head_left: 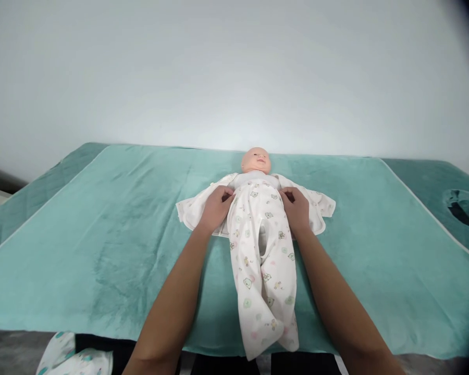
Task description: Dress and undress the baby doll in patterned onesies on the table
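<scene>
The bare left arm (172, 302) and right arm (336, 304) stretch forward from the lower edge and come closer together toward the wrists. The left hand (216, 208) and right hand (296, 209) lie palm down, level and a little apart, with fingers bent inward toward each other. How tightly they close cannot be seen.

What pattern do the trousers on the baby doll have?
White cloth trousers: small green and pink animal faces, clearest in the head view.
</scene>
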`<state>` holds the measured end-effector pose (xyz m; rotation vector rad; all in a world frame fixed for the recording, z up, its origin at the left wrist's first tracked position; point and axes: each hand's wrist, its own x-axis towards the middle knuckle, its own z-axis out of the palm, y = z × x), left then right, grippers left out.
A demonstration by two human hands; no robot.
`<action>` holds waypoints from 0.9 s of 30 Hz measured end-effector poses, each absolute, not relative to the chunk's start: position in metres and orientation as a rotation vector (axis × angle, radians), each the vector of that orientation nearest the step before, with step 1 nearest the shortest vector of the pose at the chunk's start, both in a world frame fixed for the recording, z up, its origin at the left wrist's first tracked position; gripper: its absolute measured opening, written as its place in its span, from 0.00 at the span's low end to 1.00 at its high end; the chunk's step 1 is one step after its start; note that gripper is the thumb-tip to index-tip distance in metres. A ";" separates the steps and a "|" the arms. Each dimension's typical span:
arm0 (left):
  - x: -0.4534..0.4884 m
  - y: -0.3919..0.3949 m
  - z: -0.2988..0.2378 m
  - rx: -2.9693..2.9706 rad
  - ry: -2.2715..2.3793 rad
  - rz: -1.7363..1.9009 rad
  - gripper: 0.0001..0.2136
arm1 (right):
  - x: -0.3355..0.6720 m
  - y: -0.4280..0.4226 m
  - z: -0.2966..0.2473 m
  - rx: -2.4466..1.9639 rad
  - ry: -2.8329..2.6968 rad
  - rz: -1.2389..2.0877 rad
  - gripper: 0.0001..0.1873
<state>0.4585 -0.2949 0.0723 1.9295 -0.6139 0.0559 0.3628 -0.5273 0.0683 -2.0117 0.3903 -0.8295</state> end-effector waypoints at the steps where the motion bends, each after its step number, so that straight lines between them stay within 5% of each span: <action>1: 0.459 -0.297 0.072 1.967 -0.625 0.135 0.07 | 0.360 -0.529 0.069 -2.061 0.396 -0.802 0.14; 7: 0.471 -0.309 0.068 2.183 -0.756 0.557 0.06 | 0.354 -0.543 0.078 -2.262 0.328 -0.535 0.24; 15: 0.489 -0.316 0.059 2.305 -0.635 0.474 0.07 | 0.350 -0.563 0.077 -1.987 0.058 -0.200 0.09; 22: 0.464 -0.314 0.065 2.231 -0.633 0.696 0.08 | 0.360 -0.558 0.064 -2.123 0.170 -0.433 0.06; 27: 0.442 -0.307 0.058 2.348 -0.613 0.332 0.07 | 0.369 -0.552 0.058 -2.221 0.359 -0.598 0.10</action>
